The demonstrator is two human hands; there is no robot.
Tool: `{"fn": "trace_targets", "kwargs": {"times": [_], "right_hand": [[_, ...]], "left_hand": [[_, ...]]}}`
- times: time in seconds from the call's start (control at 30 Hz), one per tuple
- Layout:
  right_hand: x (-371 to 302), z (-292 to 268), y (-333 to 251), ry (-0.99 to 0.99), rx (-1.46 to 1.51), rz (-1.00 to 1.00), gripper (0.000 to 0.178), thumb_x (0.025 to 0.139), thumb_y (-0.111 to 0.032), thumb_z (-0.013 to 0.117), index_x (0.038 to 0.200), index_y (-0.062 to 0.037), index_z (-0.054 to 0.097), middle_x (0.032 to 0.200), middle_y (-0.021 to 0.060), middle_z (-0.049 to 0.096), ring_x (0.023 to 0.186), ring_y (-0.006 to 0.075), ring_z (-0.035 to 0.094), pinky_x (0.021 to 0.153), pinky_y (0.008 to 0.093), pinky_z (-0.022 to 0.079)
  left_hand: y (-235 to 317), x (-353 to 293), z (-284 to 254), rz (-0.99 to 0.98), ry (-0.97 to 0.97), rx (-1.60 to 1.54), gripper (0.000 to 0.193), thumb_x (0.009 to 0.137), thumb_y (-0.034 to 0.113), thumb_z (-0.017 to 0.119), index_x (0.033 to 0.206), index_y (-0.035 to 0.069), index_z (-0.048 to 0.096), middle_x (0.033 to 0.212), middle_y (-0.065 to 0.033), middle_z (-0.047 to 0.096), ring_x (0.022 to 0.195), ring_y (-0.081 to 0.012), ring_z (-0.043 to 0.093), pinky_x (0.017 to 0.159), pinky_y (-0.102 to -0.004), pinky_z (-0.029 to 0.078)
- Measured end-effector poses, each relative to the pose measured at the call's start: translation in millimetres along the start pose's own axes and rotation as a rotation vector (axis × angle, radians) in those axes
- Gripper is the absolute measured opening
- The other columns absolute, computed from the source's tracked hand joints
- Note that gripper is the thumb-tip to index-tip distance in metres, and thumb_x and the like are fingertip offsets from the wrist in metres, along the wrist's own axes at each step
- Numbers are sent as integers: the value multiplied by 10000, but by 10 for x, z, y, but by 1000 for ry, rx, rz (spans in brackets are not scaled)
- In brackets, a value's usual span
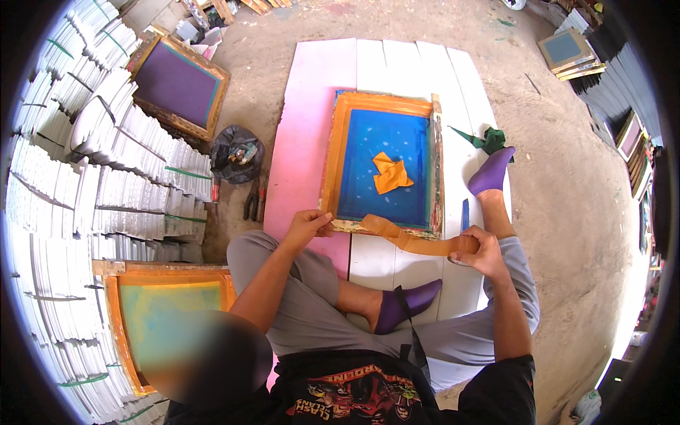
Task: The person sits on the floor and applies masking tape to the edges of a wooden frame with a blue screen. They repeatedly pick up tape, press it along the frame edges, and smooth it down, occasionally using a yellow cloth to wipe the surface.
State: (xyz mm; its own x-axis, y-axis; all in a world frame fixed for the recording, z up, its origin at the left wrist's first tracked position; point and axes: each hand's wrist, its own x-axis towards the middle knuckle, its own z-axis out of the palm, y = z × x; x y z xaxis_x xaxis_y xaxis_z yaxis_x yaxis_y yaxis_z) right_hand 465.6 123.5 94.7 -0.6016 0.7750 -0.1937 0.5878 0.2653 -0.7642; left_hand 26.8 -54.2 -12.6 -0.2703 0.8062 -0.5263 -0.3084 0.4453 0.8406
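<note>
A silk-screen frame (329, 152) with blue mesh lies on a board in front of me, its wooden border partly covered with brown tape. A crumpled orange cloth (391, 174) rests on the mesh. My left hand (310, 230) is closed at the near left corner of the frame, fingers pinched on its edge. My right hand (483, 253) grips a roll of brown packing tape (464, 246) beyond the frame's near right corner. From the roll a loose, twisted strip of tape (418, 243) runs left along the near edge; its free end overlaps the border.
Under the frame is a pink and white board (304, 106), with my purple-socked feet on it. A dark green cloth (490, 140) and blue blade-like tool (465, 214) lie at right. At left are white bundled stacks (134, 184), a black bag (237, 154), pliers and other screens.
</note>
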Motion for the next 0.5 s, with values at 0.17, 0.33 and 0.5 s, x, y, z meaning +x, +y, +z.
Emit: {"fn": "trace_targets", "kwargs": {"times": [0.17, 0.33, 0.5], "right_hand": [[-53, -243, -663, 46, -258, -137, 437, 660, -258, 920, 985, -43, 722, 851, 146, 725, 798, 328, 722, 763, 411, 578], [-120, -497, -1285, 95, -368, -220, 440, 628, -243, 920, 973, -49, 726, 978, 138, 724, 925, 351, 733, 835, 435, 584], [-106, -694, -1896, 49, -349, -290, 485, 603, -184, 939, 986, 11, 716, 940, 181, 748, 883, 328, 753, 817, 399, 581]], "left_hand": [[19, 47, 332, 3, -32, 222, 425, 993, 396, 724, 968, -28, 722, 859, -96, 723, 675, -160, 682, 629, -282, 555], [-18, -85, 972, -342, -214, 172, 796, 956, 741, 554, 1087, -32, 689, 913, -132, 716, 719, -213, 694, 656, -350, 569], [-337, -245, 1438, -478, -316, -394, 1069, 893, 907, 408, 1406, -25, 514, 1258, -213, 649, 1090, -330, 683, 936, -496, 560]]}}
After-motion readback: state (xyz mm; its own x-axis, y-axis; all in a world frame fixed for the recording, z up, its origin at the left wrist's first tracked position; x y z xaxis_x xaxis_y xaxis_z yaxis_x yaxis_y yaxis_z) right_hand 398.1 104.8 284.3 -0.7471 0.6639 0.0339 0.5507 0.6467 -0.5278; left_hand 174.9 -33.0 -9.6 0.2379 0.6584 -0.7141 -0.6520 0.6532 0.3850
